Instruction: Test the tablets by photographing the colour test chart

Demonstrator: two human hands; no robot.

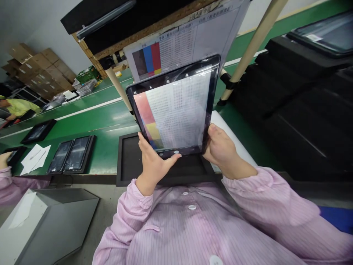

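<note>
Upright before me is a tablet point(179, 110) with a black bezel, its screen lit with a camera view of a printed sheet. My left hand point(154, 162) grips its lower left corner, the thumb lying near the round shutter button at the bottom of the screen. Around the lower right edge my right hand point(220, 147) is closed, its fingers partly hidden behind the tablet. Behind it hangs the printed chart point(176, 48) with colour blocks and rows of text. Below the tablet lies a black foam tray point(129, 158), partly covered by my hands and the tablet.
Stacked black foam trays point(298, 99) rise at the right, a tablet point(328, 33) on top. Tan poles point(253, 48) support the chart's board. On the green bench point(107, 143) at left are another tray of tablets point(79, 154) and papers point(35, 158). A co-worker's hand point(4, 160) shows at far left.
</note>
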